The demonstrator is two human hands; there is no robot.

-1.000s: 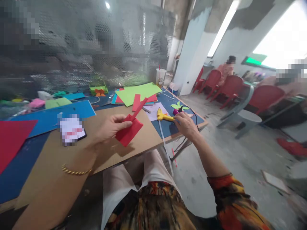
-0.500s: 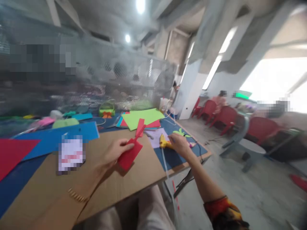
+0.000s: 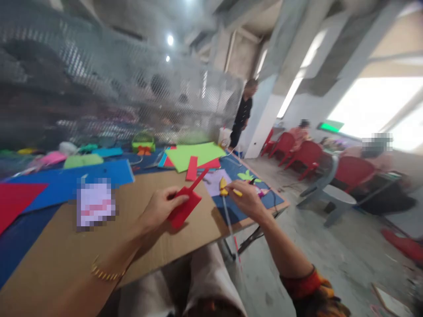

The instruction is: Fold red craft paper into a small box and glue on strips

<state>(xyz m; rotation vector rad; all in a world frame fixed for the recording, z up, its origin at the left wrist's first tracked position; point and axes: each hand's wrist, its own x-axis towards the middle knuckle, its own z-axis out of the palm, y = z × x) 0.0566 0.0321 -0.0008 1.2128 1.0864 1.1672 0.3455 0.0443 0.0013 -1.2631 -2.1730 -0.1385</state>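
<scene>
Between the thumb and fingers of my left hand (image 3: 165, 204) is a red paper piece (image 3: 187, 207) with a narrow strip rising from its top, held above a brown board (image 3: 139, 220). My right hand (image 3: 246, 198) is closed around a yellow tool (image 3: 223, 187), which looks like a glue gun; a pale stick or cord hangs below it. A separate red strip (image 3: 192, 168) lies behind the held piece. Beside it is a lilac sheet (image 3: 216, 180), partly under the yellow tool.
Green sheets (image 3: 198, 154) lie at the back, a blue sheet (image 3: 109, 174) and red sheet (image 3: 20, 202) at left. A small green basket (image 3: 143, 143) stands behind. A person (image 3: 243, 112) stands beyond the table; red chairs (image 3: 309, 156) are at right.
My right hand has lifted slightly with the yellow tool, which has turned. The red piece has shifted a little right and up. A standing person now shows beside the pillar.
</scene>
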